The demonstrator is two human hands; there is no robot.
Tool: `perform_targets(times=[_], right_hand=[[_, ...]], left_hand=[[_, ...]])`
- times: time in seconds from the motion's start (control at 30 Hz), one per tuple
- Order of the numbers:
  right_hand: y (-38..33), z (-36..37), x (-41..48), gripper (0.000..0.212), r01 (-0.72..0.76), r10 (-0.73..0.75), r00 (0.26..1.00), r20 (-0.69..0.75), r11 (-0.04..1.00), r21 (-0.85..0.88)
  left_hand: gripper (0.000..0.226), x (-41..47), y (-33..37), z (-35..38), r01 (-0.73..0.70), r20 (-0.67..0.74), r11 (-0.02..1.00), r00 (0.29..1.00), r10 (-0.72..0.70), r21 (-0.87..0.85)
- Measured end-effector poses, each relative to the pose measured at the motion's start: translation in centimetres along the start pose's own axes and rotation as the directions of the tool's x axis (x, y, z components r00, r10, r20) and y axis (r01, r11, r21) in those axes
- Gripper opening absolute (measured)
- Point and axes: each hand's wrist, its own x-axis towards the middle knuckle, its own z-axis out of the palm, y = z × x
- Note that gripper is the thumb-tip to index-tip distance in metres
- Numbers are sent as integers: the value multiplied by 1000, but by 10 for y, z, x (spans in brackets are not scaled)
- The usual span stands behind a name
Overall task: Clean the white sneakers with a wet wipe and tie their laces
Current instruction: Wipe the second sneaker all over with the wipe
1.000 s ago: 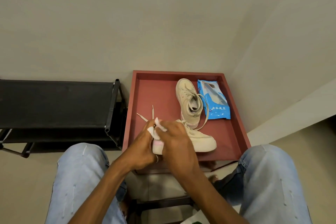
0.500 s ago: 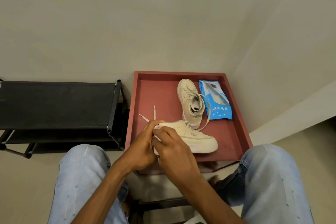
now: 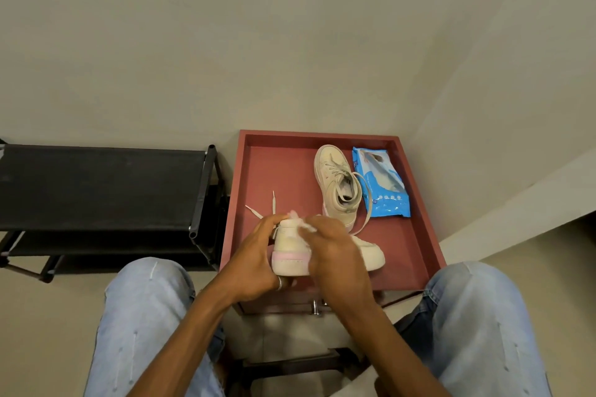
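Near sneaker (image 3: 292,255), at near edge of red tray (image 3: 416,203), lay heel toward the person, toe rightward (beyond the right hand (image 3: 335,255)); left hand (image 3: 254,264) gripped the heel, right hand pinched a wet wipe (image 3: 303,224) against the collar.

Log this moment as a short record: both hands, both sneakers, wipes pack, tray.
left hand: grips near sneaker at its heel
right hand: holds wet wipe against that sneaker
near sneaker: laces untied, ends lying on tray
far sneaker: upright on tray, laces untied
wipes pack: blue, beside far sneaker
tray: red, holds everything
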Motion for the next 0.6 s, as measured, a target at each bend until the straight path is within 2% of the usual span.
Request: perform_targets(times=[0.03, 0.1, 0.13, 0.17, 0.23, 0.3, 0.33, 0.37, 0.43, 0.47, 0.53, 0.6], right_hand=[[12, -2, 2, 39, -145, 146, 989, -25, 988, 46], [19, -5, 4, 42, -319, 323, 944, -65, 945, 70], [13, -4, 3, 42, -323, 328, 942, -73, 944, 75], [3, -2, 2, 40, -257, 261, 962, -84, 965, 60], [-18, 5, -8, 37, -20, 22, 996, -84, 1000, 22], [-22, 11, -15, 39, 134, -133, 991, -5, 991, 6], [-16, 11, -12, 39, 142, -142, 990, -9, 990, -2], [-5, 13, -9, 41, 68, -68, 997, -21, 998, 8], [17, 9, 0, 46, -187, 190, 980, -54, 980, 66], [24, 6, 2, 48, -268, 272, 961, -47, 961, 73], [15, 6, 1, 48, -266, 267, 963, -27, 963, 45], [-7, 11, -10, 41, -112, 113, 993, -27, 992, 65]], left_hand=[[97, 0, 0, 1, -1, 1, 1000, 1000, 1, 9], [98, 0, -3, 2, -15, 15, 999, 1000, 15, 37], [98, 0, -3, 2, -25, 25, 999, 999, 23, 46], [98, 1, -3, 3, -32, 30, 998, 999, 31, 48], [95, 0, -6, 4, -40, 31, 998, 999, 38, 44], [92, -1, -8, 4, -44, 28, 998, 999, 42, 52], [94, -1, -9, 3, -37, 28, 998, 999, 35, 55], [97, -2, -10, 2, -23, 28, 998, 999, 21, 51], [100, -1, -12, 3, -10, 41, 998, 999, 8, 57], [100, 0, -13, 3, -17, 46, 997, 999, 14, 72], [99, 2, -14, 3, -32, 43, 995, 999, 28, 91], [98, 2, -16, 2, -56, 30, 993, 998, 53, 108]])
